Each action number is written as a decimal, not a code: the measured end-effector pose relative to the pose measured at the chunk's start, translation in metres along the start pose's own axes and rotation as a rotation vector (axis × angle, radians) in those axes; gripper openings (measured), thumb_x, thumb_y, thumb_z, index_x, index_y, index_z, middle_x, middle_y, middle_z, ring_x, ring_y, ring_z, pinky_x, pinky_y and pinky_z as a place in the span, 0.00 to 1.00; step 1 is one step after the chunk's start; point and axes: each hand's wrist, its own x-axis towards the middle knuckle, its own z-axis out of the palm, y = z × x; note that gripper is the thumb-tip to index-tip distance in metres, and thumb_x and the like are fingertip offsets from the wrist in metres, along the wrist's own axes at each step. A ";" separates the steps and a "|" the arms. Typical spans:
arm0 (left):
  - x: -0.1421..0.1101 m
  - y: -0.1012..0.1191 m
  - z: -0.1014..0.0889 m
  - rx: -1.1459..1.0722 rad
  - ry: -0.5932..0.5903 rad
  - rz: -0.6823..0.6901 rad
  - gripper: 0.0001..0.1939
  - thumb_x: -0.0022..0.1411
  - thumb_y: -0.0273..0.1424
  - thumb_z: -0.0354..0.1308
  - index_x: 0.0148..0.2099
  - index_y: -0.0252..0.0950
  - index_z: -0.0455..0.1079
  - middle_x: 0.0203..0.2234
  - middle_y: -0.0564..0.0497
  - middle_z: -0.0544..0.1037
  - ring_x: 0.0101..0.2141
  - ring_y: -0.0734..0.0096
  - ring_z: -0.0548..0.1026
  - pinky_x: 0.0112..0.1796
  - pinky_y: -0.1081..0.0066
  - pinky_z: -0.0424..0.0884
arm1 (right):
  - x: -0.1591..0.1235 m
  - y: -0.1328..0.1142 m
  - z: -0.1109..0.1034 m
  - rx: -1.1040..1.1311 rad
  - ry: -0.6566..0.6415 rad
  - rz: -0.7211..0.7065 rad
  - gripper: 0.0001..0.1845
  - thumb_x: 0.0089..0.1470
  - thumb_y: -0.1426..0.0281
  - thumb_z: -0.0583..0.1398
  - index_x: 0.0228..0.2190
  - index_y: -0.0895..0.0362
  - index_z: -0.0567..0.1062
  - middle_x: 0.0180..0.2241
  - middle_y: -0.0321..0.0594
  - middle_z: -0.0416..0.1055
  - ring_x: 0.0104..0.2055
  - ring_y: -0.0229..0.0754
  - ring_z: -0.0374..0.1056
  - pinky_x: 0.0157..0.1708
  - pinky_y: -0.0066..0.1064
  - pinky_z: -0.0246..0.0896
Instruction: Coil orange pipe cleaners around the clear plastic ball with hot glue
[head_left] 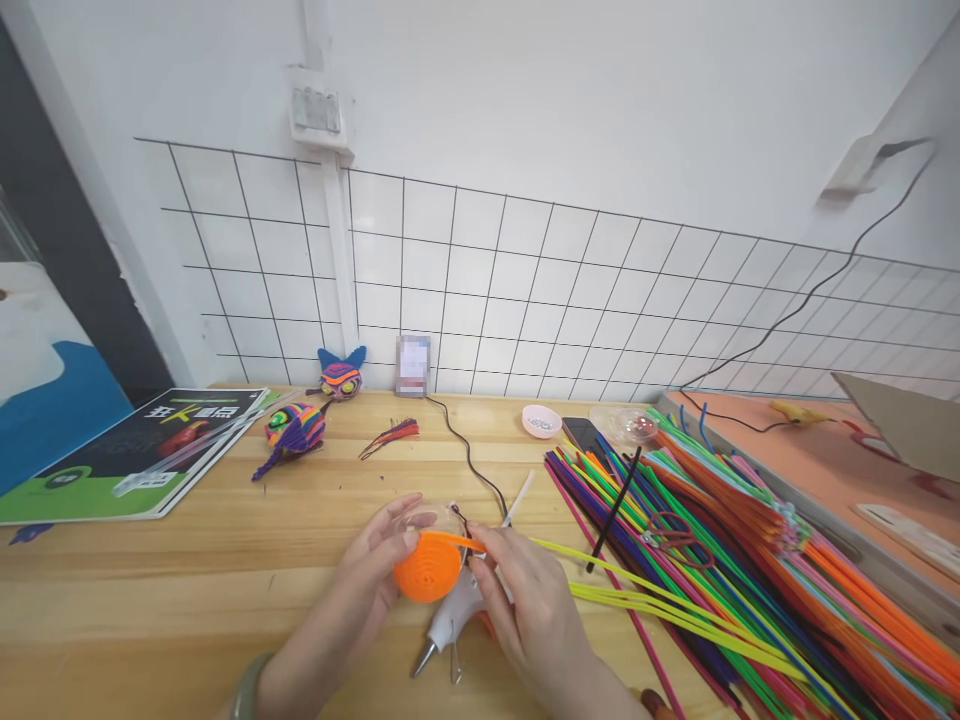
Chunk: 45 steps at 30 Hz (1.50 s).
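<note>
My left hand is closed around the side of a flat spiral of orange pipe cleaner, its thumb on the top edge. A clear plastic piece shows just behind the spiral, under the left fingers; its full shape is hidden. From the spiral's top a loose orange end runs rightward to my right hand, whose thumb and fingers pinch it. Below both hands a white hot glue gun rests on the table, nozzle toward the lower left, partly covered by the right hand.
Bundles of coloured pipe cleaners fill the right side, with scissors on top. A pink bowl and a phone stand behind. Left are a finished-looking pipe-cleaner figure and a book. A dark cord crosses the table.
</note>
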 end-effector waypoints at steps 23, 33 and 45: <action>0.002 -0.006 -0.001 -0.240 -0.142 -0.054 0.13 0.63 0.32 0.52 0.44 0.38 0.77 0.44 0.46 0.80 0.46 0.59 0.73 0.43 0.65 0.72 | -0.004 -0.002 0.003 0.050 -0.009 -0.101 0.24 0.55 0.84 0.53 0.53 0.59 0.69 0.43 0.52 0.67 0.42 0.46 0.66 0.36 0.37 0.70; 0.005 -0.008 -0.004 -0.208 -0.190 -0.043 0.13 0.64 0.32 0.52 0.45 0.38 0.76 0.45 0.47 0.79 0.47 0.60 0.71 0.44 0.65 0.70 | -0.005 -0.002 0.002 0.053 -0.026 -0.086 0.23 0.57 0.83 0.52 0.52 0.60 0.68 0.45 0.53 0.67 0.45 0.47 0.67 0.39 0.39 0.70; -0.001 -0.003 0.005 -0.062 -0.114 -0.002 0.11 0.57 0.29 0.59 0.43 0.37 0.74 0.43 0.47 0.78 0.46 0.59 0.73 0.47 0.64 0.68 | -0.002 0.005 -0.001 0.118 -0.020 -0.050 0.24 0.57 0.84 0.50 0.51 0.56 0.71 0.35 0.47 0.72 0.33 0.43 0.70 0.29 0.32 0.70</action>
